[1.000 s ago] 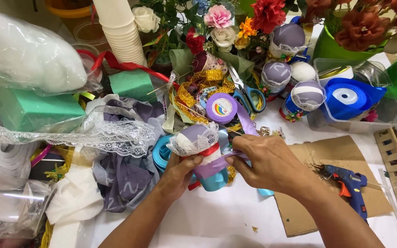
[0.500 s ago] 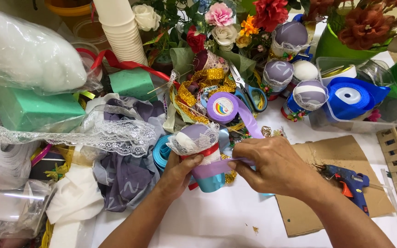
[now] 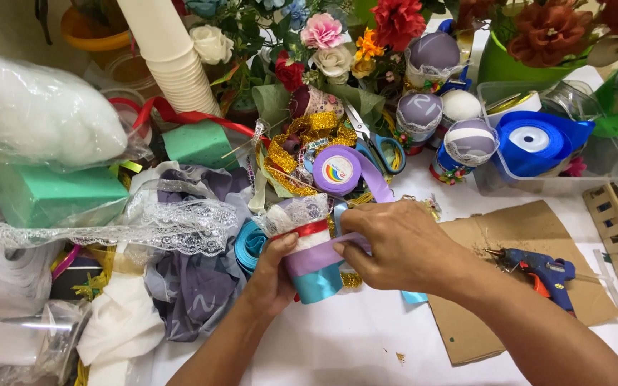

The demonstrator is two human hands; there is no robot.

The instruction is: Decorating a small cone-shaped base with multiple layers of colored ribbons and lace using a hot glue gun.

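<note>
left hand (image 3: 275, 275) fingers wrap the decorated cup (image 3: 310, 257); right hand (image 3: 395, 243) fingers pinch lilac ribbon (image 3: 323, 256) against it.

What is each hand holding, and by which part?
Left hand grips the cup by its side; right hand pinches the purple ribbon against the cup's front.

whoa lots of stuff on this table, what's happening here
A person is decorating a small cup at a crowded craft table. The left hand grips the cup from behind while the right hand presses a purple ribbon across its side; the ribbon runs up to its roll. A blue glue gun lies on cardboard to the right, scissors above.
</note>
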